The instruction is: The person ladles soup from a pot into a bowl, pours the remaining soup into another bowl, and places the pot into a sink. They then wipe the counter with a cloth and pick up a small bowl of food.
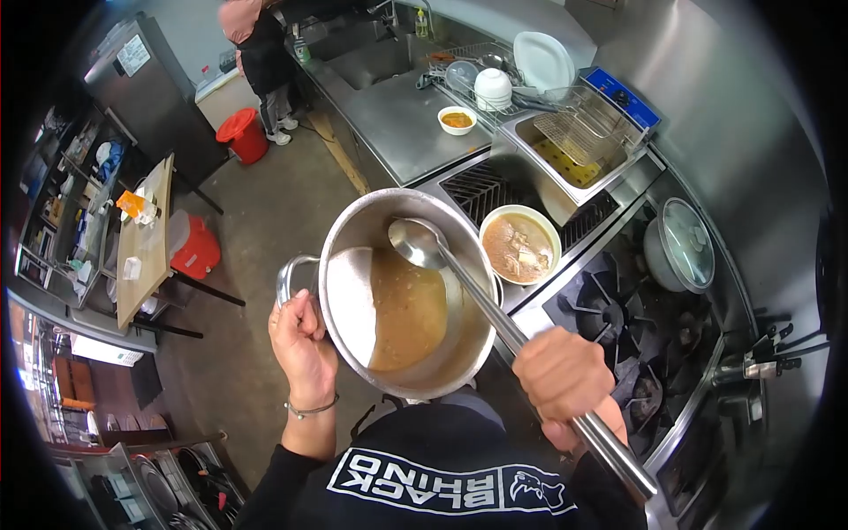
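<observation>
In front of my body a large metal pot (352, 228) leans toward me, with brown broth (406, 309) pooled in it. My left hand (303, 344) is closed round the pot's side handle (291, 276). My right hand (565, 382) wraps round the long handle of a steel ladle (415, 242). The ladle's bowl hangs inside the pot, near the far wall, above the broth. Just right of the pot, a white bowl (519, 209) of soup with meat chunks (519, 252) rests by the stove. The pot's opposite handle is mostly hidden.
Gas burners (602, 305) and a lidded pot (676, 247) are to the right. Ahead stand a fryer (565, 159), a dish rack (495, 110) and a small soup bowl (457, 130). A wooden table (146, 238) is left; another person (261, 62) stands near the sink.
</observation>
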A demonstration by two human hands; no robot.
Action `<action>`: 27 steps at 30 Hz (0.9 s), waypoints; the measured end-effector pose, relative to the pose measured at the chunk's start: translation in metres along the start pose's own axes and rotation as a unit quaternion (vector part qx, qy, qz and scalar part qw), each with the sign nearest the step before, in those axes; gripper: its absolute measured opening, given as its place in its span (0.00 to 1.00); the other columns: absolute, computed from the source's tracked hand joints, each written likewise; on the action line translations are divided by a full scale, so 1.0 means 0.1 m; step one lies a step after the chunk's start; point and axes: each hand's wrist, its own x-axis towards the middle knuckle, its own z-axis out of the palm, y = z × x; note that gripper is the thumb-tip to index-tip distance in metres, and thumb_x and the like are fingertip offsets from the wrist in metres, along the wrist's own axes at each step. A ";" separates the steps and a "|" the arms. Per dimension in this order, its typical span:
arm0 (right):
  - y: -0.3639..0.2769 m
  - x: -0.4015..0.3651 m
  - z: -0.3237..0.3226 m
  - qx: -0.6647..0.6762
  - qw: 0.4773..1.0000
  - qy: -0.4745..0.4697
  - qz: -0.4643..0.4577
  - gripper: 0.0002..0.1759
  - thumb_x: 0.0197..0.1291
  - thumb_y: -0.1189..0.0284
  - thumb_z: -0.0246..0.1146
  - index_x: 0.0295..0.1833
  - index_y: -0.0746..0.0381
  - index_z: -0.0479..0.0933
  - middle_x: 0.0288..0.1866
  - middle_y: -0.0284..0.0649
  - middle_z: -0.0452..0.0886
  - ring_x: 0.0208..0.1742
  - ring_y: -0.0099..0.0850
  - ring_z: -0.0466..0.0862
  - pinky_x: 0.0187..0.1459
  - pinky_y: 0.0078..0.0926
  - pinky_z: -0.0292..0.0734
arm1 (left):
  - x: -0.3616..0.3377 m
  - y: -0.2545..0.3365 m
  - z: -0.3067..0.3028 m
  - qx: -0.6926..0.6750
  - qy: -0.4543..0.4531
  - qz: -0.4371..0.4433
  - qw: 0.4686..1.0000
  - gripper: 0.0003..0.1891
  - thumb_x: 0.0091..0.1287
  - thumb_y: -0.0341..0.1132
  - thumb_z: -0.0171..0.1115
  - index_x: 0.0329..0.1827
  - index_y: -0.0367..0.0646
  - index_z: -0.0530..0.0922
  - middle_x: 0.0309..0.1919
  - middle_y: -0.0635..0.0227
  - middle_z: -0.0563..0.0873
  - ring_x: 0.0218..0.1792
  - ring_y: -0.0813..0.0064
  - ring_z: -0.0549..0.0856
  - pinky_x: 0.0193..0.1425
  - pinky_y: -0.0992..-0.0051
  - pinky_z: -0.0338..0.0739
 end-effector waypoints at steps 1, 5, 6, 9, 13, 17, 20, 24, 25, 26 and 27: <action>0.18 0.01 0.00 0.003 1.000 0.020 -0.022 0.16 0.42 0.79 0.53 0.09 0.61 0.56 0.08 0.34 0.56 0.08 0.30 0.58 0.13 0.25 0.51 | 0.09 0.01 0.01 0.001 -0.002 -0.001 1.000 0.13 0.60 0.27 0.52 0.18 0.47 0.61 0.11 0.79 0.60 0.13 0.87 0.57 0.17 0.84 0.52; 0.58 0.10 -0.18 0.003 0.999 -0.026 0.026 0.20 0.50 0.74 0.51 0.09 0.60 0.57 0.06 0.33 0.56 0.06 0.28 0.57 0.12 0.25 0.52 | 0.40 -0.02 0.13 0.011 -0.022 -0.003 1.000 0.15 0.60 0.28 0.51 0.16 0.49 0.60 0.10 0.80 0.58 0.14 0.86 0.57 0.18 0.83 0.53; 0.64 0.11 -0.25 0.002 0.999 -0.023 0.025 0.20 0.50 0.74 0.51 0.09 0.60 0.57 0.06 0.33 0.56 0.06 0.28 0.57 0.12 0.25 0.52 | 0.47 -0.04 0.17 0.024 -0.033 -0.006 0.999 0.17 0.60 0.29 0.51 0.14 0.51 0.58 0.10 0.80 0.57 0.14 0.85 0.57 0.19 0.83 0.54; 0.75 0.09 -0.51 0.055 0.997 -0.042 0.035 0.21 0.49 0.73 0.52 0.08 0.60 0.55 0.06 0.32 0.56 0.05 0.28 0.57 0.13 0.25 0.53 | 0.70 -0.14 0.28 0.028 -0.014 -0.010 0.999 0.17 0.60 0.29 0.51 0.14 0.51 0.58 0.10 0.80 0.57 0.14 0.85 0.57 0.19 0.83 0.55; 0.95 -0.05 -0.89 0.104 0.988 0.077 0.085 0.21 0.47 0.72 0.55 0.08 0.60 0.56 0.05 0.33 0.56 0.05 0.28 0.57 0.13 0.24 0.54 | 1.00 -0.43 0.38 -0.007 0.003 -0.007 1.000 0.13 0.60 0.28 0.53 0.19 0.49 0.62 0.10 0.80 0.60 0.13 0.87 0.59 0.17 0.84 0.54; 1.20 -0.24 -1.17 0.127 0.956 0.232 0.123 0.18 0.47 0.72 0.55 0.11 0.60 0.56 0.06 0.35 0.57 0.08 0.27 0.55 0.16 0.27 0.51 | 1.20 -0.73 0.47 -0.004 0.004 0.005 1.000 0.12 0.59 0.28 0.54 0.20 0.48 0.64 0.10 0.80 0.61 0.13 0.87 0.60 0.17 0.85 0.54; 1.37 -0.42 -1.33 0.134 0.901 0.386 0.146 0.16 0.47 0.69 0.53 0.13 0.58 0.56 0.06 0.30 0.54 0.09 0.23 0.50 0.17 0.24 0.50 | 1.35 -0.90 0.53 -0.004 0.030 -0.001 1.000 0.10 0.59 0.28 0.54 0.21 0.47 0.65 0.10 0.80 0.61 0.13 0.87 0.60 0.17 0.85 0.54; 1.44 -0.50 -1.50 0.126 0.831 0.509 0.189 0.14 0.48 0.68 0.50 0.14 0.56 0.58 0.07 0.29 0.55 0.11 0.21 0.52 0.19 0.22 0.51 | 1.53 -1.03 0.62 -0.004 0.026 -0.010 1.000 0.09 0.59 0.28 0.54 0.22 0.46 0.66 0.10 0.80 0.61 0.13 0.87 0.59 0.17 0.85 0.54; 1.46 -0.51 -1.52 0.131 0.801 0.556 0.181 0.14 0.48 0.68 0.50 0.14 0.56 0.57 0.07 0.30 0.54 0.11 0.21 0.52 0.19 0.22 0.52 | 1.58 -1.04 0.65 0.002 0.020 -0.013 1.000 0.10 0.59 0.28 0.54 0.21 0.46 0.65 0.10 0.80 0.61 0.13 0.87 0.59 0.17 0.85 0.54; 1.48 -0.52 -1.54 0.137 0.767 0.603 0.172 0.14 0.48 0.69 0.50 0.14 0.56 0.57 0.07 0.30 0.54 0.11 0.22 0.51 0.19 0.23 0.52 | 1.63 -1.06 0.66 0.010 0.014 -0.016 1.000 0.10 0.59 0.28 0.53 0.21 0.47 0.65 0.10 0.80 0.61 0.13 0.87 0.59 0.17 0.85 0.54; 1.48 -0.55 -1.57 0.119 0.766 0.607 0.176 0.14 0.48 0.68 0.50 0.14 0.55 0.57 0.07 0.29 0.53 0.11 0.22 0.51 0.19 0.22 0.51 | 1.68 -1.09 0.66 0.013 0.011 -0.022 1.000 0.10 0.59 0.28 0.53 0.21 0.47 0.65 0.10 0.80 0.61 0.13 0.87 0.59 0.17 0.85 0.54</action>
